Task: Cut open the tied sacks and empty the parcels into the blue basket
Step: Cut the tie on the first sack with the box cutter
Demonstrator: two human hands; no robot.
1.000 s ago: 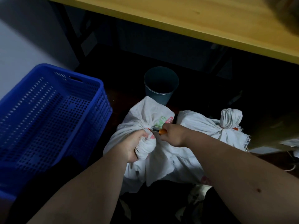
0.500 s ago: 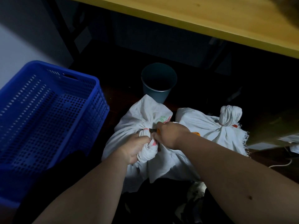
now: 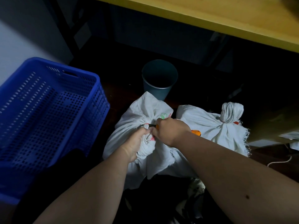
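Note:
Two white tied sacks lie on the dark floor. My left hand (image 3: 137, 142) grips the bunched neck of the near sack (image 3: 129, 120). My right hand (image 3: 169, 129) holds an orange-handled cutter (image 3: 196, 132), whose dark blade lies against the tie at that neck. The second sack (image 3: 208, 125) sits to the right, its knotted top upright and untouched. The blue basket (image 3: 53, 113), perforated, stands at the left with nothing visible inside.
A grey-blue bin (image 3: 159, 81) stands just behind the near sack. A yellow tabletop (image 3: 210, 18) overhangs at the back. Dark clothing lies near my knees, and a white cord (image 3: 279, 161) trails at the right.
My right hand has shifted a little left along the sack's neck, with the blade staying against the tie. The left hand keeps its grip. The view has dipped slightly.

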